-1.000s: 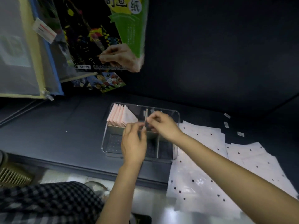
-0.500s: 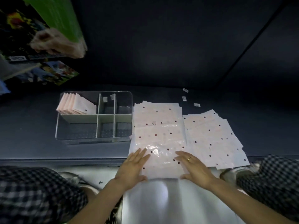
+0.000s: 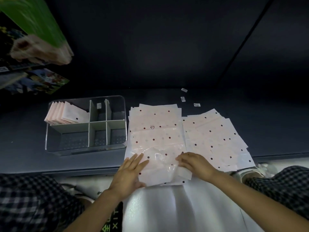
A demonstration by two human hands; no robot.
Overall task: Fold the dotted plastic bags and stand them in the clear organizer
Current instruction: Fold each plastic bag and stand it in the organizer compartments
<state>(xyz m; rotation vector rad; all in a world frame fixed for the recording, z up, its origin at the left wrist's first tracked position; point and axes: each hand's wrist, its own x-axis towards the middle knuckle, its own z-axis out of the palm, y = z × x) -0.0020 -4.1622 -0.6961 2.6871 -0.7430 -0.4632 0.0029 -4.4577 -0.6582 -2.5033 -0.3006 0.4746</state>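
Nearest, at 6 o'clock, both hands sit on the near end of the top dotted bag (image 3: 155, 148), which overhangs the front edge of the dark shelf (image 3: 30, 148). Left hand (image 3: 129, 173) lies flat, fingers straight and spread, palm pressing the bag's near-left corner, gripping nothing. Right hand (image 3: 194, 163) at about 5 o'clock has fingers bent down onto the bag's right edge, where a small flap looks turned up; whether it actually pinches that flap or only presses it I cannot tell. Bag judged thin, very light, limp and slick (glossy wrinkles under the light), so it will likely slide on the stack below and spring back from a fold; best to pin one side with a flat palm, take the opposite edge or corner in a pinch, and crease firmly. It tops a stack of similar bags running out to 12 o'clock; a second fanned stack (image 3: 215, 136) lies just beside it at 2 o'clock. At 10 o'clock, beside the stack, the clear organizer (image 3: 51, 148) has its back-left compartment holding a row of folded bags (image 3: 66, 114) standing on edge, leaning; the other compartments look unfilled. Farther, at 1 o'clock, three small white labels (image 3: 183, 99) lie on the shelf. Far at 10–11 o'clock, blurred colourful packaging (image 3: 33, 22).
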